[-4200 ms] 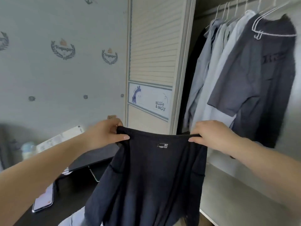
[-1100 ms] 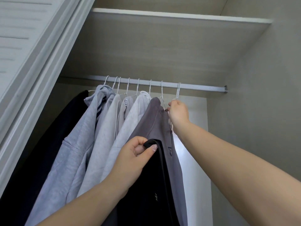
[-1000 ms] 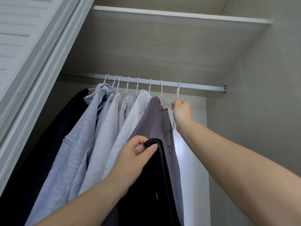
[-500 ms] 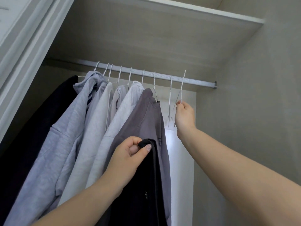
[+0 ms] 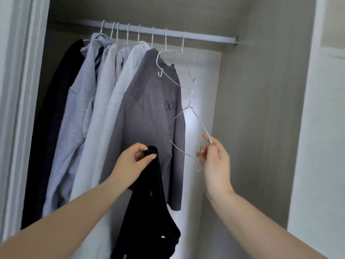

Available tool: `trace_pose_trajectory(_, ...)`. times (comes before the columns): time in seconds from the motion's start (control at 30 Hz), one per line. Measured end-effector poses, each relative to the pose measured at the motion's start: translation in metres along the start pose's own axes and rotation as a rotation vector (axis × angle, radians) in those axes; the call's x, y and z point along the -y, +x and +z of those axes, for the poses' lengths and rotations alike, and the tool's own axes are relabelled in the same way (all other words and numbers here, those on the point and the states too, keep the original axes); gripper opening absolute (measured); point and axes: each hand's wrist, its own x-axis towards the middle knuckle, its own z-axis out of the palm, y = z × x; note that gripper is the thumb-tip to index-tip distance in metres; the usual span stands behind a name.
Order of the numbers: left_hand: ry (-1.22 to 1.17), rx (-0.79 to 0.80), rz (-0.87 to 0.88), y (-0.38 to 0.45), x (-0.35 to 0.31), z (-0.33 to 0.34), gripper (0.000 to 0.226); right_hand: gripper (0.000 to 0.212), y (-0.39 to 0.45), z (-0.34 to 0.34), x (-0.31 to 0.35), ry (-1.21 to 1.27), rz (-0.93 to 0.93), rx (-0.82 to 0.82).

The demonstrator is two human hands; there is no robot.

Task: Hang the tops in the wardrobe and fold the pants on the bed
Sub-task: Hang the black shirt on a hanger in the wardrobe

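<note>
Head view: black top (image 5: pixel 149 212) is pinched by left hand (image 5: pixel 130 165); wire hanger (image 5: pixel 188 116), gripped by right hand (image 5: pixel 214 159), should be threaded through the neckline first.

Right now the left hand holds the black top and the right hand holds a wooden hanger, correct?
Not quite. In the head view the hanger in the right hand is thin white wire, not wood. The left hand does hold the black top.
</note>
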Motion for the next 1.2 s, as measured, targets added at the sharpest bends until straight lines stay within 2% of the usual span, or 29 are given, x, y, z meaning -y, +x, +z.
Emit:
trace_pose_trajectory(0.2, 0.168, -0.069, -0.156, -0.101, 0.006, -0.002, 0.022, 0.04, -0.09, -0.068, 0.008, 0.03, 0.037, 0.044)
trace_pose_trajectory(0.33, 0.255, -0.116, -0.214, -0.137, 0.003, -0.022, 0.017, 0.028, -0.124, -0.103, 0.024, 0.021, 0.036, 0.039)
trace_pose_trajectory(0.47, 0.337, -0.124, -0.242, -0.156, -0.001, -0.041, 0.016, 0.028, -0.143, -0.13, 0.034, 0.072, 0.065, 0.041)
trace_pose_trajectory(0.6, 0.367, -0.105, -0.242, -0.167, -0.01, -0.058, 0.016, 0.039, -0.154, -0.158, 0.036, 0.176, 0.121, 0.06)
trace_pose_trajectory(0.77, 0.453, 0.004, -0.281, -0.177, -0.016, -0.074, 0.017, 0.036, -0.16, -0.185, 0.038, 0.23, 0.169, 0.071)
trace_pose_trajectory(0.9, 0.476, -0.051, -0.291, -0.18, -0.02, -0.091, 0.015, 0.04, -0.159, -0.197, 0.039, 0.224, 0.168, 0.049)
trace_pose_trajectory(1.1, 0.486, 0.23, -0.284, -0.192, -0.043, -0.093, 0.016, 0.039, -0.159, -0.191, 0.038, 0.25, 0.179, 0.122)
trace_pose_trajectory(1.2, 0.476, 0.281, -0.249, -0.194, -0.054, -0.084, 0.017, 0.035, -0.162, -0.182, 0.034, 0.238, 0.191, 0.17)
